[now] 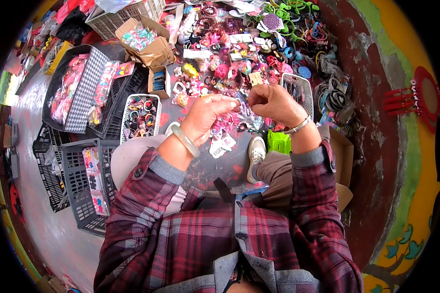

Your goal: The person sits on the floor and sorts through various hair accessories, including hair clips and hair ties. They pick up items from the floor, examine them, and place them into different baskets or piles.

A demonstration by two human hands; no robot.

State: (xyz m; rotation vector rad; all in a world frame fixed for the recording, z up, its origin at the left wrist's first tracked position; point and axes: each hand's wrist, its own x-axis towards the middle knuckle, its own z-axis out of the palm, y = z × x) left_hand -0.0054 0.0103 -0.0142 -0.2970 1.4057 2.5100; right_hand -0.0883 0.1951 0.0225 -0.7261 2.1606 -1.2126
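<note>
Two hands point(201, 117) point(279, 105), fingertips point(234, 104) close together

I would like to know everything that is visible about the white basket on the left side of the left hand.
The basket is rectangular with rounded corners, white, open-topped and plastic-looking, with holes in its walls. It stands upright on the floor and holds many small things, dark and multicoloured. A cardboard box stands just beyond it, and a black crate lies to its left. Whether the person's left leg touches it is unclear.
</note>
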